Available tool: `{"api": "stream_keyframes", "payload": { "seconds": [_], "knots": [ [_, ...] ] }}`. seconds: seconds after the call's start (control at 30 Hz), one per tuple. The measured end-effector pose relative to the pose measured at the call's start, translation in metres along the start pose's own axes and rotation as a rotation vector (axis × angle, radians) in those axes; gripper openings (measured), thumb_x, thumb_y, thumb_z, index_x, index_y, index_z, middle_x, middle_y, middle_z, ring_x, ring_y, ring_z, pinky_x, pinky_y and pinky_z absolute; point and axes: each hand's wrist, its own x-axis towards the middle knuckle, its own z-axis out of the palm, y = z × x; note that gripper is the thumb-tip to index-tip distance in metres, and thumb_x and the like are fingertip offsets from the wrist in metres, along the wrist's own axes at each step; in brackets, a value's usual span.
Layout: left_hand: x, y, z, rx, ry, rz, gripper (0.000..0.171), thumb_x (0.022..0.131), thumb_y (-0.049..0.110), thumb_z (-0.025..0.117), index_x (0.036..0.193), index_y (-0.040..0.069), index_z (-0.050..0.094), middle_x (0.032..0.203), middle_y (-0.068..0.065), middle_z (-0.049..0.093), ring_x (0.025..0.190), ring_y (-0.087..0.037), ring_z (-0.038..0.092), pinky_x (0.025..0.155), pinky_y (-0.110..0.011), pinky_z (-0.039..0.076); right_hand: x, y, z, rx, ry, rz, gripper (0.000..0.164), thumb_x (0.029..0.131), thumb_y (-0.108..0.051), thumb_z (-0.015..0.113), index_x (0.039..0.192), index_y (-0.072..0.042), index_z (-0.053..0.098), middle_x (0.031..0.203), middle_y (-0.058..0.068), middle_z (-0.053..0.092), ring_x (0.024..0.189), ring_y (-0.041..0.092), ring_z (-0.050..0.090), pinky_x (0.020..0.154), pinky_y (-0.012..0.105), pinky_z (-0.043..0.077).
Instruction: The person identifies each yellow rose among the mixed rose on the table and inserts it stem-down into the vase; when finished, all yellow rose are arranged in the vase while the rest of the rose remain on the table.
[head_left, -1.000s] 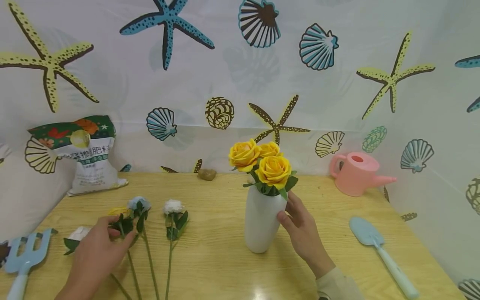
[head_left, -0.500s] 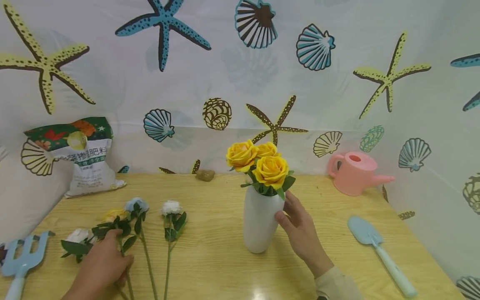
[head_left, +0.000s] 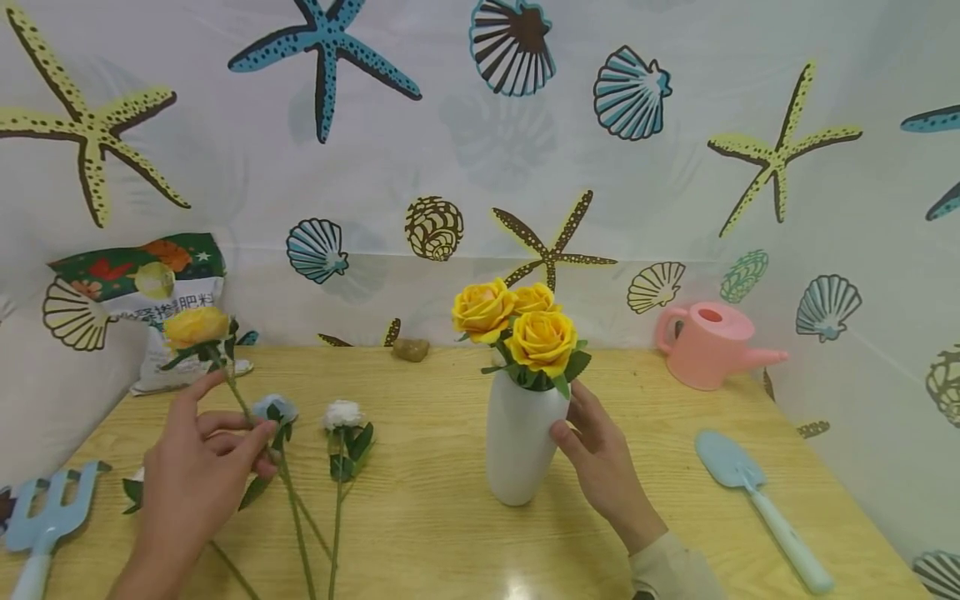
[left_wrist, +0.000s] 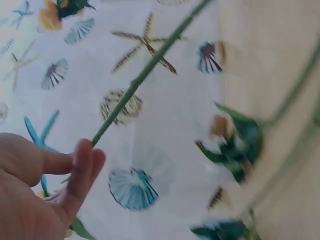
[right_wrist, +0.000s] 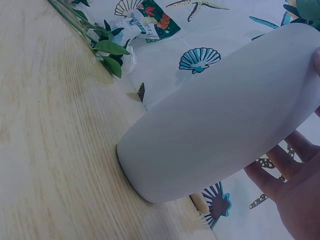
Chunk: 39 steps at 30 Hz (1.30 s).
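My left hand (head_left: 198, 471) pinches the green stem of a yellow artificial rose (head_left: 197, 327) between thumb and fingers, its bloom raised in front of the bag at the left. In the left wrist view the stem (left_wrist: 135, 82) runs diagonally away from the fingertips. A white vase (head_left: 525, 446) stands upright on the table with several yellow roses (head_left: 543, 342) in it. Around its right side my right hand (head_left: 611, 471) holds it near the top, thumb toward the front. The right wrist view shows the vase wall (right_wrist: 215, 120) with fingers (right_wrist: 270, 177) against it.
A blue flower (head_left: 276, 408) and a white flower (head_left: 343, 414) lie beside my left hand; another white one is mostly hidden behind it. Around them are a blue hand fork (head_left: 56, 508), a fertilizer bag (head_left: 187, 354), a stone (head_left: 411, 350), a pink watering can (head_left: 708, 346) and a blue trowel (head_left: 731, 461).
My left hand has picked the yellow rose up from among the lying flowers and raised its bloom. My right hand and the vase have stayed in place.
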Motion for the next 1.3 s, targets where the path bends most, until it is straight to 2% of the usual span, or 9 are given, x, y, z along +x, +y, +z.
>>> {"api": "stream_keyframes", "payload": {
  "seconds": [0.1, 0.17, 0.23, 0.33, 0.43, 0.53, 0.63, 0.97, 1.3],
  "knots": [
    [-0.004, 0.031, 0.014, -0.338, 0.158, 0.103, 0.073, 0.096, 0.011, 0.069, 0.157, 0.015, 0.028, 0.089, 0.013, 0.070, 0.057, -0.008, 0.068, 0.061, -0.018, 0.056, 0.000, 0.000, 0.000, 0.000, 0.002, 0.005, 0.059, 0.103, -0.012, 0.058, 0.157, -0.012, 0.034, 0.156, 0.020, 0.043, 0.140, 0.042, 0.047, 0.112, 0.062, 0.039],
    [-0.005, 0.050, 0.024, -0.590, 0.235, 0.235, 0.071, 0.093, -0.002, 0.068, 0.153, 0.012, 0.033, 0.086, 0.011, 0.071, 0.057, -0.009, 0.068, 0.058, -0.019, 0.057, 0.000, 0.000, 0.000, -0.002, 0.003, 0.006, 0.059, 0.103, -0.012, 0.058, 0.157, -0.012, 0.034, 0.156, 0.021, 0.043, 0.139, 0.042, 0.047, 0.112, 0.061, 0.039],
    [-0.003, 0.068, 0.036, -0.827, 0.290, 0.412, 0.069, 0.090, -0.013, 0.066, 0.149, 0.005, 0.035, 0.087, 0.001, 0.073, 0.059, -0.012, 0.070, 0.056, -0.023, 0.058, 0.000, 0.000, 0.000, -0.003, 0.004, 0.010, 0.059, 0.103, -0.012, 0.058, 0.157, -0.011, 0.034, 0.156, 0.021, 0.043, 0.139, 0.042, 0.048, 0.112, 0.061, 0.040],
    [0.000, 0.092, 0.051, -1.019, 0.360, 0.645, 0.066, 0.088, -0.018, 0.064, 0.145, -0.002, 0.034, 0.089, -0.007, 0.072, 0.064, -0.015, 0.071, 0.057, -0.024, 0.059, 0.000, -0.001, 0.002, 0.002, -0.001, 0.015, 0.059, 0.103, -0.012, 0.058, 0.157, -0.010, 0.034, 0.156, 0.021, 0.043, 0.139, 0.043, 0.048, 0.112, 0.060, 0.040],
    [0.004, 0.116, 0.063, -1.141, 0.442, 0.754, 0.065, 0.088, -0.018, 0.064, 0.143, -0.003, 0.034, 0.090, -0.013, 0.071, 0.068, -0.021, 0.072, 0.058, -0.027, 0.059, 0.000, -0.001, 0.003, 0.005, -0.005, 0.019, 0.059, 0.103, -0.013, 0.058, 0.157, -0.011, 0.033, 0.157, 0.020, 0.042, 0.139, 0.042, 0.048, 0.112, 0.060, 0.040],
    [0.007, 0.135, 0.071, -1.208, 0.505, 0.786, 0.064, 0.088, -0.017, 0.065, 0.141, -0.003, 0.033, 0.090, -0.017, 0.069, 0.068, -0.024, 0.072, 0.058, -0.029, 0.060, 0.000, -0.001, 0.003, 0.006, -0.007, 0.013, 0.059, 0.103, -0.013, 0.058, 0.157, -0.011, 0.034, 0.157, 0.020, 0.042, 0.139, 0.043, 0.048, 0.112, 0.061, 0.040],
    [0.008, 0.148, 0.078, -1.212, 0.535, 0.788, 0.064, 0.089, -0.014, 0.066, 0.141, -0.003, 0.033, 0.090, -0.017, 0.069, 0.069, -0.024, 0.072, 0.059, -0.030, 0.060, 0.000, 0.000, 0.003, 0.003, -0.007, -0.001, 0.058, 0.103, -0.012, 0.058, 0.156, -0.010, 0.034, 0.157, 0.020, 0.042, 0.138, 0.042, 0.049, 0.111, 0.061, 0.041],
    [0.005, 0.156, 0.109, -1.139, 0.385, 0.880, 0.062, 0.092, -0.009, 0.066, 0.143, -0.002, 0.031, 0.102, -0.008, 0.073, 0.078, -0.019, 0.073, 0.063, -0.029, 0.060, 0.000, 0.000, 0.000, -0.007, -0.003, -0.058, 0.053, 0.103, -0.010, 0.057, 0.153, -0.012, 0.040, 0.154, 0.017, 0.047, 0.137, 0.043, 0.049, 0.109, 0.063, 0.042],
    [0.007, 0.164, 0.097, -1.106, 0.485, 0.892, 0.062, 0.089, -0.007, 0.070, 0.141, -0.005, 0.036, 0.095, -0.009, 0.073, 0.073, -0.019, 0.072, 0.060, -0.027, 0.059, -0.002, 0.002, -0.002, -0.002, 0.001, -0.048, 0.055, 0.103, -0.009, 0.057, 0.154, -0.013, 0.038, 0.153, 0.019, 0.047, 0.136, 0.043, 0.051, 0.109, 0.063, 0.042]
  ]
}}
